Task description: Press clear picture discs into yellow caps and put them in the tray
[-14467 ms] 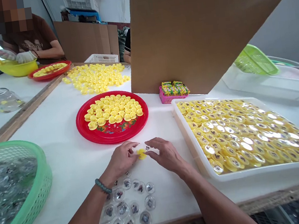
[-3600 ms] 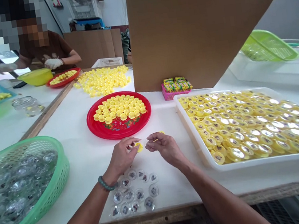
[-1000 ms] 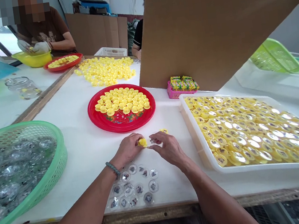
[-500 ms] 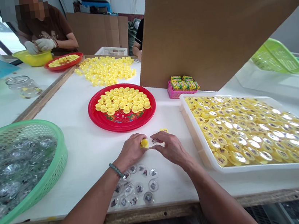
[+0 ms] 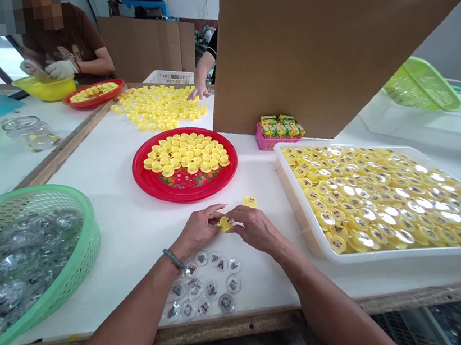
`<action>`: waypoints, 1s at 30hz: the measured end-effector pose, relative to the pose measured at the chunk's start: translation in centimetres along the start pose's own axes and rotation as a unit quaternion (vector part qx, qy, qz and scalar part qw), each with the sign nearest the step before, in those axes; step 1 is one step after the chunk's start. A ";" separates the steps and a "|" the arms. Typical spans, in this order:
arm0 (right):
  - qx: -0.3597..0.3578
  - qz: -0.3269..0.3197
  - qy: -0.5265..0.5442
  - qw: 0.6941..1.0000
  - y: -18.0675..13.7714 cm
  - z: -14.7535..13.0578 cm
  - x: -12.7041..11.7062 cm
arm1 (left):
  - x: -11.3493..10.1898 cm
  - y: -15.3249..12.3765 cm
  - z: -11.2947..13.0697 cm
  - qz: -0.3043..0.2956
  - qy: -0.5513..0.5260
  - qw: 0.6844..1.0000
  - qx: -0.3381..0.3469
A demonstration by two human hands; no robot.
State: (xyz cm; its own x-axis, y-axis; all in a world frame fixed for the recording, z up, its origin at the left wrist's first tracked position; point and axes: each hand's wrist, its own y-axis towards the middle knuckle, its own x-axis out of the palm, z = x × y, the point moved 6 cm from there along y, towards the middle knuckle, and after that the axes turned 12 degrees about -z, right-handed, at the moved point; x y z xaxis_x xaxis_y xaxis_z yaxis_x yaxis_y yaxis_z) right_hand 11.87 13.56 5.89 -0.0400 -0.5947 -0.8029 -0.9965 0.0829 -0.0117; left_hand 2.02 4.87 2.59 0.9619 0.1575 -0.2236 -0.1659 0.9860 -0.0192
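Between my hands, just above the white table (image 5: 117,249), is a small yellow cup-shaped piece (image 5: 225,224); a dark printed mark shows at its right side. My right hand (image 5: 259,230) pinches it from the right. My left hand (image 5: 199,230) has its fingertips against the left side, partly hidden, with the index finger stretched out above. Beyond my right knuckles lies another yellow piece (image 5: 250,201) with a printed face. Several clear round discs with small printed figures (image 5: 226,303) lie between my forearms. Past my hands, a red plate (image 5: 188,193) bears many yellow pieces.
On the left stands a green basket (image 5: 89,230) of clear discs; on the right, a white tray (image 5: 319,234) packed with assembled yellow pieces. A cardboard panel (image 5: 282,47) rises behind a pink basket (image 5: 271,143). A co-worker's hand (image 5: 199,90) is at the loose yellow pile (image 5: 162,105).
The clear printed disc in my right hand has come to the yellow piece in my left, and my hands have drawn together. A co-worker's hand has reached over the far yellow pile.
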 end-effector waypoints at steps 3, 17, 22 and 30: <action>0.008 -0.002 0.002 1.000 0.1 0.0 0.0 | 0.0 0.1 -0.1 -0.001 -0.001 1.000 -0.015; 0.042 0.006 -0.025 0.999 0.2 0.1 0.4 | -0.3 0.1 -0.3 0.027 -0.009 0.997 -0.072; 0.052 0.002 -0.031 0.998 0.2 0.1 0.5 | 0.2 0.2 -1.2 0.019 -0.110 0.989 -0.094; 0.064 -0.003 -0.015 0.998 0.6 0.5 0.8 | 0.6 0.2 -2.2 0.098 -0.173 0.970 -0.141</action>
State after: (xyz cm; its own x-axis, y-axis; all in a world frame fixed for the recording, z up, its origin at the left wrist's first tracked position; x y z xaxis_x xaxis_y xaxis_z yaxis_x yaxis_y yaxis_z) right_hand 11.27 13.52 4.97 -0.0305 -0.5709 -0.8205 -0.9790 0.1825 -0.0906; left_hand 2.10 5.08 0.33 0.9131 0.3979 0.0889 -0.3592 0.8883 -0.2862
